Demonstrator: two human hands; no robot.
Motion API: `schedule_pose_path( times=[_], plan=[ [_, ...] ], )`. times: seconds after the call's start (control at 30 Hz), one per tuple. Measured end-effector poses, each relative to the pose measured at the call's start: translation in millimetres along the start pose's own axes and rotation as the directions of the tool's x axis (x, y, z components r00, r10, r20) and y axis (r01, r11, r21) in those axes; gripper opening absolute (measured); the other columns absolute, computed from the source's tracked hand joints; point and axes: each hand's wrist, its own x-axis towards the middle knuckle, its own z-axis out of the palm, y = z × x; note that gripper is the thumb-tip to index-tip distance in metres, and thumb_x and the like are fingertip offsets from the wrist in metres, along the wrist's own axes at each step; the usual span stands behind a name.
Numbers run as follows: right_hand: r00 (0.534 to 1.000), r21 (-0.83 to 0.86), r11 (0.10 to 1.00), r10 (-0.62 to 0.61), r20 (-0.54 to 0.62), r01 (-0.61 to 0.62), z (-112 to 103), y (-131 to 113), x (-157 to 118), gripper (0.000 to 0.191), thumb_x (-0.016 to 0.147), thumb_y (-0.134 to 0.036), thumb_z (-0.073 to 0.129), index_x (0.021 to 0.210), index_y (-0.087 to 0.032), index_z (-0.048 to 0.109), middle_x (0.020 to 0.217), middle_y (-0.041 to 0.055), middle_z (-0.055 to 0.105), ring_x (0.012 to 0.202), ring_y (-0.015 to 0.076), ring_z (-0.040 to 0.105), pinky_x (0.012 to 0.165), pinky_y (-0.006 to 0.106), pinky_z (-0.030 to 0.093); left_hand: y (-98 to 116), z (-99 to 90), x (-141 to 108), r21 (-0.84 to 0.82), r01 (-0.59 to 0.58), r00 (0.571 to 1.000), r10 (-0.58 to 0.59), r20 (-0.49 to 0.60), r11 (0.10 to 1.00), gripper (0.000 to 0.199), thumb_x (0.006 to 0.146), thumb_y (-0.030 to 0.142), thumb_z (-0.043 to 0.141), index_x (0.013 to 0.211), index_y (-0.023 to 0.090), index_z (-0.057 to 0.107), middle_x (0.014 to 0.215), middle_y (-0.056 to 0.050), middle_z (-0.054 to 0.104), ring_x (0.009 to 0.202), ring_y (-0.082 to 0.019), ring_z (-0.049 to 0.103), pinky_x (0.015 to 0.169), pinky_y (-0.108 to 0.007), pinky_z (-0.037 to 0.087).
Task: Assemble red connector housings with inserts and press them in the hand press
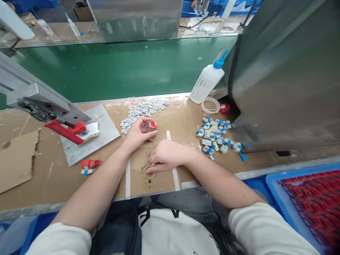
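My left hand [140, 132] is closed around a small red and grey plastic part [151, 125], held just above the brown work surface. To its right and nearer to me, my right hand [164, 156] is bent down low over the cardboard, its fingers curled. One fingertip reaches a small round thing [149, 172] on the surface; whether anything is pinched there is hidden. Dark specks lie around that spot, between two white tape strips [174, 177]. Behind my left hand spreads a pile of small light grey pieces [145, 109].
On the left stands a press with a red lever [63, 131] over a metal plate [106, 131]; a red part [89, 165] lies nearby. Rightward are grey blocks with blue and yellow bands [214, 132], a tape roll [210, 105], a white bottle [205, 84] and a blue crate [273, 184].
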Motion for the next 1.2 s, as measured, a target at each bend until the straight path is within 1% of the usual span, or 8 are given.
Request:
schedule_pose_path(
  times=[0.17, 0.3, 0.37, 0.53, 0.67, 0.77, 0.87, 1.2],
  plan=[
    [0.951, -0.215, 0.928, 0.282, -0.126, -0.304, -28, -6, -12, 0.055, 0.106, -0.066, 0.055, 0.086, -0.018, 0.072, 0.084, 0.0062, 0.072, 0.075, 0.0176, 0.06, 0.064, 0.03, 0.027, 1, -1.4, 1, -0.018, -0.026, 0.999, 0.027, 0.024, 0.999, 0.066, 0.07, 0.038, 0.094, 0.12, 0.019, 0.055, 0.117, -0.01, 0.074, 0.079, -0.018, 0.076, 0.059, -0.026, 0.062],
    [0.612, -0.269, 0.559, 0.626, -0.483, -0.785, -51, -3, -68, 0.036, 0.108, -0.049, 0.059, 0.109, -0.017, 0.076, 0.108, 0.0122, 0.071, 0.097, 0.0251, 0.065, 0.077, 0.032, 0.041, 1, -0.9, -1, -0.035, -0.02, 1.0, 0.02, 0.014, 0.999, 0.062, 0.073, 0.038, 0.093, 0.12, 0.02, 0.055, 0.116, -0.009, 0.074, 0.074, -0.019, 0.077, 0.055, -0.026, 0.061],
    [0.527, -0.335, 0.408, 0.691, -0.495, -0.849, -52, 3, -101, 0.033, 0.1, -0.045, 0.071, 0.114, -0.015, 0.076, 0.113, 0.0159, 0.068, 0.105, 0.0314, 0.064, 0.084, 0.037, 0.046, 0, -0.5, 0, -0.041, -0.031, 0.999, 0.032, 0.016, 0.999, 0.06, 0.074, 0.036, 0.092, 0.119, 0.021, 0.055, 0.118, -0.01, 0.074, 0.073, -0.019, 0.077, 0.054, -0.026, 0.06],
    [0.519, -0.397, 0.371, 0.764, -0.383, -0.839, -45, 24, -141, 0.024, 0.092, -0.032, 0.078, 0.106, -0.012, 0.077, 0.107, 0.0175, 0.065, 0.102, 0.035, 0.064, 0.089, 0.045, 0.052, -6, -0.5, 1, -0.068, -0.062, 0.997, 0.064, 0.038, 0.996, 0.062, 0.073, 0.034, 0.092, 0.121, 0.021, 0.055, 0.122, -0.01, 0.072, 0.071, -0.017, 0.076, 0.052, -0.024, 0.058],
    [0.592, -0.057, 0.649, 0.65, -0.476, -0.758, -49, 30, -118, 0.027, 0.09, -0.034, 0.079, 0.11, -0.016, 0.077, 0.106, 0.0125, 0.067, 0.099, 0.0291, 0.065, 0.089, 0.042, 0.055, -7, -0.2, -1, -0.108, -0.09, 0.994, 0.096, 0.057, 0.99, 0.062, 0.074, 0.036, 0.091, 0.123, 0.022, 0.056, 0.124, -0.011, 0.072, 0.07, -0.016, 0.074, 0.051, -0.023, 0.056],
    [0.571, 0.408, 0.8, 0.6, -0.56, -0.441, -46, 32, -79, 0.042, 0.088, -0.049, 0.083, 0.119, -0.021, 0.074, 0.103, 0.0075, 0.071, 0.094, 0.023, 0.067, 0.086, 0.038, 0.058, -6, -0.1, -4, -0.107, -0.137, 0.987, 0.145, 0.069, 0.985, 0.061, 0.078, 0.039, 0.089, 0.127, 0.023, 0.055, 0.118, -0.01, 0.073, 0.065, -0.016, 0.073, 0.052, -0.025, 0.056],
    [0.528, 0.651, 0.747, 0.61, -0.59, -0.135, -32, 36, -38, 0.052, 0.079, -0.055, 0.09, 0.117, -0.023, 0.073, 0.106, 0.0064, 0.073, 0.098, 0.0224, 0.068, 0.092, 0.039, 0.059, -6, -1.8, -6, -0.046, -0.195, 0.979, 0.197, 0.052, 0.98, 0.058, 0.081, 0.041, 0.086, 0.129, 0.024, 0.058, 0.106, -0.005, 0.074, 0.056, -0.012, 0.065, 0.05, -0.025, 0.052],
    [0.537, 0.61, 0.792, 0.527, -0.659, -0.027, 6, 59, -16, 0.057, 0.073, -0.062, 0.092, 0.114, -0.027, 0.074, 0.113, 0.0062, 0.062, 0.099, 0.022, 0.061, 0.09, 0.037, 0.055, -3, -2.6, -13, 0.23, -0.3, 0.954, 0.295, 0.057, 0.926, 0.054, 0.073, 0.026, 0.078, 0.126, 0.022, 0.069, 0.078, 0.004, 0.066, 0.061, -0.012, 0.055, 0.061, -0.024, 0.041]
  ],
)
